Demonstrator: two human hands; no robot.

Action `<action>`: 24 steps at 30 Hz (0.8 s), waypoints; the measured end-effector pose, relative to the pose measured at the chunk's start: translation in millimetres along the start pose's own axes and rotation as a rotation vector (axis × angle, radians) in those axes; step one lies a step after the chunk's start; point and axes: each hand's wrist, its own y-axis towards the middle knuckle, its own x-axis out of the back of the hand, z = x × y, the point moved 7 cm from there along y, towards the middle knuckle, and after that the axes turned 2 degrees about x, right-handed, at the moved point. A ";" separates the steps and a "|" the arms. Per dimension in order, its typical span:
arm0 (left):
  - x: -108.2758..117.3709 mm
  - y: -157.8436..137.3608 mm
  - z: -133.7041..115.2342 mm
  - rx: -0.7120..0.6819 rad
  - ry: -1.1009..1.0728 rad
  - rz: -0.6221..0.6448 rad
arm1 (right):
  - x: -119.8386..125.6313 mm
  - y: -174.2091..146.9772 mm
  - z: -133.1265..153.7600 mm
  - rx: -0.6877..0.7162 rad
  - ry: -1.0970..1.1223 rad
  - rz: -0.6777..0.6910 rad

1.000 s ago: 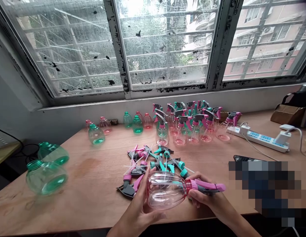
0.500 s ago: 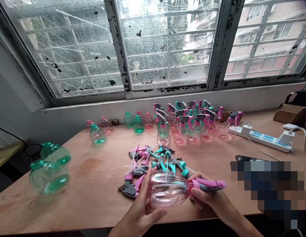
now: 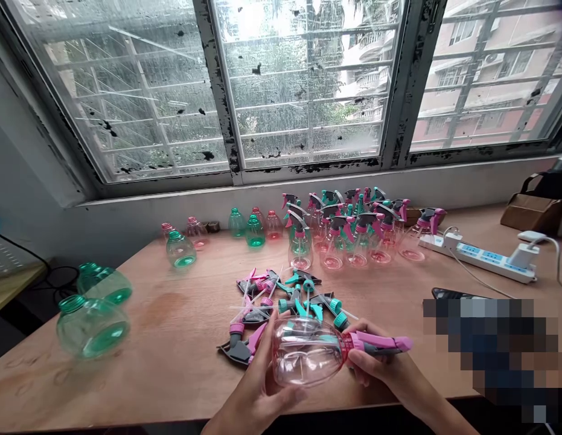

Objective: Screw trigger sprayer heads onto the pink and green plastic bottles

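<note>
- Pink-tinted bottle (image 3: 308, 365) held over the counter (image 3: 181, 374), near its front edge: on its side, long axis left-right, base left, neck right.
- Left hand (image 3: 258, 383) cupped round base end, holding it.
- Right hand (image 3: 383, 365) gripping neck; pink-grey sprayer head (image 3: 386, 343) points right.

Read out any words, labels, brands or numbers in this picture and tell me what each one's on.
No text can be read anywhere in view.
Held pink bottle: no label or lettering shows.
Loose spray heads: no lettering can be made out.
Power strip: any markings are too small to read.
</note>
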 end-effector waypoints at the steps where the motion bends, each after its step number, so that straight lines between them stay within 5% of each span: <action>1: -0.2 0.2 0.4 0.001 -0.001 0.003 | 0.4 0.0 0.6 0.010 0.003 0.000; 9: 8.3 1.2 9.8 0.017 0.153 -0.071 | 0.9 -0.6 2.7 0.004 0.026 -0.024; 24: -1.8 -0.1 -1.4 0.003 0.038 -0.008 | -0.6 -0.2 3.8 0.006 0.051 -0.007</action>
